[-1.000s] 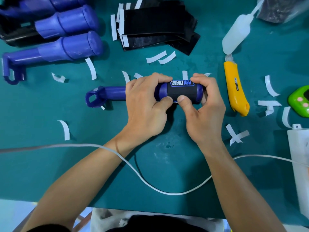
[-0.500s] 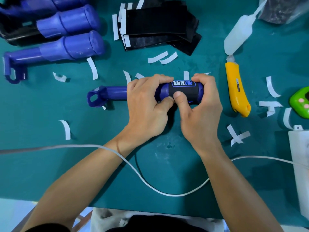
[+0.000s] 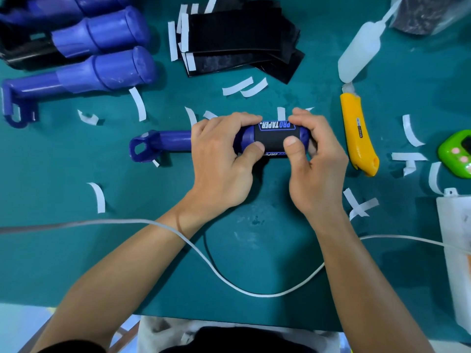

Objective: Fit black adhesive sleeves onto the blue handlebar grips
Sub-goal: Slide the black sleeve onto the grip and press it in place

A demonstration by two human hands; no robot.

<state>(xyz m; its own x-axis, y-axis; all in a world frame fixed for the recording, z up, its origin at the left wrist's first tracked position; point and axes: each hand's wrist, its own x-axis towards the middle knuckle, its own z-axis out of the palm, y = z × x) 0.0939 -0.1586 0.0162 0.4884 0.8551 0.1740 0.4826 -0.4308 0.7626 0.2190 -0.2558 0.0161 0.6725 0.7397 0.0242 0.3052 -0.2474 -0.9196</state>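
A blue handlebar grip (image 3: 168,144) lies across the middle of the green mat, its clamp end pointing left. A black adhesive sleeve (image 3: 275,139) printed "PRO TAPER" is wrapped round its thick right end. My left hand (image 3: 220,164) grips the grip just left of the sleeve, thumb pressing the sleeve's left edge. My right hand (image 3: 314,161) curls round the right end, thumb pressing the sleeve's front. A stack of black sleeves (image 3: 237,39) lies at the back. Bare blue grips (image 3: 102,70) lie at the back left.
A yellow utility knife (image 3: 358,133) lies right of my hands, a white squeeze bottle (image 3: 362,47) behind it. A green device (image 3: 456,154) and a white box (image 3: 456,250) sit at the right edge. White backing strips (image 3: 139,104) litter the mat. A white cable (image 3: 229,284) crosses in front.
My right thumb has slid rightwards along the sleeve's front, away from my left thumb. The grip stays in place.
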